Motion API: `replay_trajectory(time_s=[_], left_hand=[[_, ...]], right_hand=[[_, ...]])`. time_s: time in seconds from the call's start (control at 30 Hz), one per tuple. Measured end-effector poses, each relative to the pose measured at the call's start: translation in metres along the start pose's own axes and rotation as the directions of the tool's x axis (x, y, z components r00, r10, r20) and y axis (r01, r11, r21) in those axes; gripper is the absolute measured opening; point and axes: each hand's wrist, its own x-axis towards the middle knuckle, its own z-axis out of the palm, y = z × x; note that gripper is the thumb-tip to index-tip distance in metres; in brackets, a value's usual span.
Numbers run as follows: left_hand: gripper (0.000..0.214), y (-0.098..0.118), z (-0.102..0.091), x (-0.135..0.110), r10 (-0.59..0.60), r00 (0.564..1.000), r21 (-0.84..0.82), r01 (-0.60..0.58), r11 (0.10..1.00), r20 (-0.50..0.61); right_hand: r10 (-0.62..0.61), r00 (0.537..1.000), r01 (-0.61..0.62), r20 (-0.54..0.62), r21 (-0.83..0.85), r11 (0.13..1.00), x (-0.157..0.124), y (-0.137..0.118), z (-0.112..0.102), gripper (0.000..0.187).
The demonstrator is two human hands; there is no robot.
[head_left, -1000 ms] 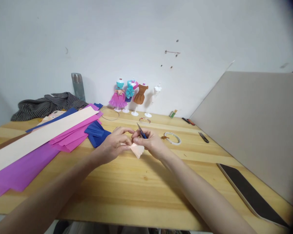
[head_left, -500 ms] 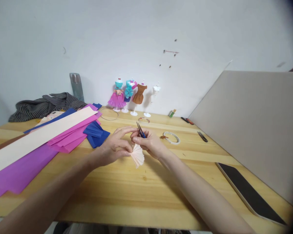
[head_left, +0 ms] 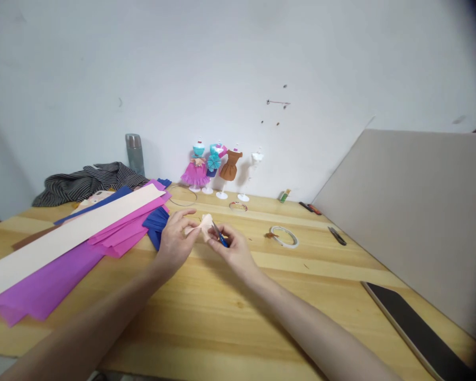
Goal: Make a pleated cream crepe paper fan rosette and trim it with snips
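While the right hand (head_left: 237,250) grips a half-hidden blue tool (head_left: 221,237), the left hand (head_left: 176,237) pinches pale paper (head_left: 207,224).

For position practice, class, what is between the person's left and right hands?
In the head view, a gathered peach piece and the tip of a blue-handled tool are between left hand and right hand.

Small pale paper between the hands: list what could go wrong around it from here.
1. The pointed blue-handled tool in the right hand has its tip beside the small pale paper, so it might snag or tear it.
2. The blue paper lies right behind the left hand, so a backward shift could crumple it.
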Motion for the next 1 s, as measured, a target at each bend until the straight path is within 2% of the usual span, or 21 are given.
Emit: replay_trajectory(time_s=[0.1, 0.23, 0.3, 0.4, 0.43, 0.5, 0.63, 0.73, 0.83, 1.0], left_hand=[[0.008, -0.002, -0.001, 0.001, -0.038, 0.998, 0.011, 0.039, 0.999, -0.058], [0.008, -0.008, -0.001, 0.001, -0.041, 0.997, 0.03, 0.043, 0.999, -0.07], [0.009, -0.009, 0.0, 0.001, -0.026, 0.997, 0.049, 0.029, 0.998, -0.07], [0.009, -0.008, 0.0, -0.001, 0.003, 0.997, 0.089, 0.003, 0.996, -0.071], [0.009, -0.008, 0.001, -0.001, 0.014, 0.998, 0.102, -0.007, 0.995, -0.067], [0.009, -0.009, 0.001, -0.002, 0.035, 0.998, 0.126, -0.027, 0.992, -0.055], [0.011, -0.015, 0.003, -0.004, 0.05, 0.998, 0.166, -0.044, 0.985, -0.037], [0.01, -0.017, 0.004, -0.006, 0.037, 0.999, 0.172, -0.036, 0.984, -0.004], [0.01, -0.02, 0.004, -0.006, 0.001, 1.0, 0.18, -0.005, 0.984, 0.022], [0.01, -0.03, 0.004, -0.006, -0.056, 0.998, 0.195, 0.057, 0.979, -0.011]], right_hand=[[-0.031, 0.997, 0.035, 0.073, -0.057, 0.998, -0.008, 0.006, 0.01, 0.006], [-0.044, 0.984, 0.064, 0.173, -0.113, 0.992, -0.012, 0.018, 0.014, 0.004], [-0.07, 0.993, 0.079, 0.095, -0.087, 0.993, -0.011, 0.023, 0.013, 0.008], [-0.095, 0.993, 0.092, -0.073, -0.047, 0.995, -0.009, 0.028, 0.012, 0.029], [-0.091, 0.992, 0.087, -0.091, -0.049, 0.995, -0.008, 0.029, 0.013, 0.036], [-0.079, 0.995, 0.076, -0.052, -0.06, 0.995, -0.008, 0.033, 0.015, 0.04], [-0.056, 0.996, 0.063, 0.072, -0.094, 0.994, -0.012, 0.039, 0.022, 0.033], [-0.046, 0.996, 0.055, 0.07, -0.135, 0.989, -0.012, 0.043, 0.024, 0.034], [-0.019, 0.997, 0.033, 0.08, -0.172, 0.985, -0.01, 0.045, 0.023, 0.027], [-0.005, 0.99, 0.033, 0.143, -0.19, 0.981, -0.007, 0.048, 0.023, 0.01]])
